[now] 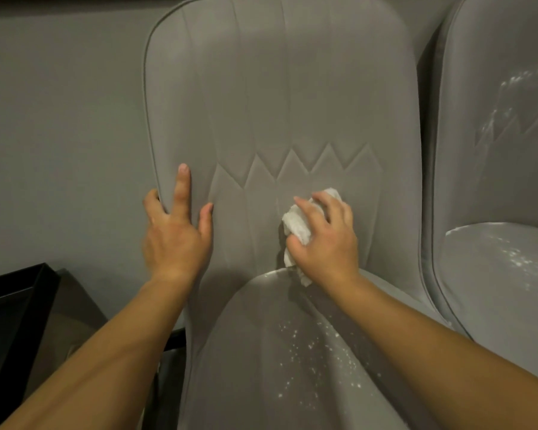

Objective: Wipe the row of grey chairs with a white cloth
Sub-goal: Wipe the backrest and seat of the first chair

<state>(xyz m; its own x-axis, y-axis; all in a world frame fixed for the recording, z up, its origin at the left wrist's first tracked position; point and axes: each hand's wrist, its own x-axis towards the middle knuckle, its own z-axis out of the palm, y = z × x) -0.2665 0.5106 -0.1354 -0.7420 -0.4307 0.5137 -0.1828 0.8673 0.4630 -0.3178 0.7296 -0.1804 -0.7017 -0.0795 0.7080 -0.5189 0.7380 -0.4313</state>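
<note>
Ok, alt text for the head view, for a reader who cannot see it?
A right hand holds a crumpled white cloth against the lower backrest of a grey chair while the left hand grips its left edge. White specks dot its seat and the neighbouring chair.

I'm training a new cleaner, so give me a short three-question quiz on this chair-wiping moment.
1. True or false: the right hand presses the crumpled white cloth against the seat of the near grey upholstered chair.
2. What does the left hand hold? A) the backrest's left edge B) the seat C) the wall
3. Fill in: white specks dot the near chair's ____ and the neighbouring grey chair.
Key: 1 false, the cloth is against the lower backrest; 2 A; 3 seat.
</note>
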